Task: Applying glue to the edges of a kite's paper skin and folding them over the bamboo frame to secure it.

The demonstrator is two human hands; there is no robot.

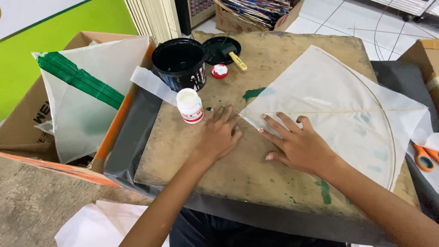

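1. White paper kite [334,110] lies flat on the table [206,151], its left corner under my hands.
2. Left hand [218,135]: fingers spread, flat beside the corner, near the white glue bottle [190,105].
3. Right hand [299,146]: fingers spread, pressing the corner fold.
4. My judgement: keep pressure even along the thin stick [338,111] so the paper stays unwrinkled.

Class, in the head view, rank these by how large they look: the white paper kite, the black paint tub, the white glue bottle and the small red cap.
1. White paper kite
2. Black paint tub
3. White glue bottle
4. Small red cap
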